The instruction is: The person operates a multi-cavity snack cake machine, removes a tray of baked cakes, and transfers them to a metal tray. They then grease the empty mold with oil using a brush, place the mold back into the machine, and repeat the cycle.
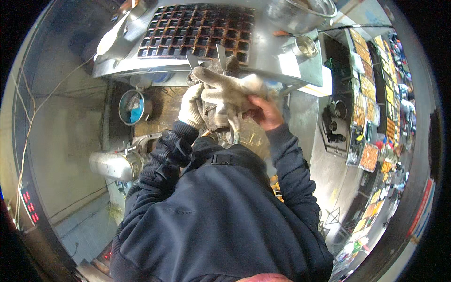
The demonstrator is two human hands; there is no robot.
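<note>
My left hand (192,105) wears a whitish knitted glove and grips a dark, worn cloth (210,116) from which flat metal blades (221,56) stick out at the top. My right hand (268,112) is bare and holds a loose, soiled white work glove (225,88) by its cuff, in front of the cloth. The glove's fingers point left. Just beyond both hands, a dark metal baking mould with many square cavities (197,31) lies on a steel worktop (269,38).
A large steel bowl (299,12) and a small metal pot (304,47) stand at the back right. A round container with blue material (131,107) is below the worktop at left, near a metal machine (116,165). Trays of food (369,157) line the far right.
</note>
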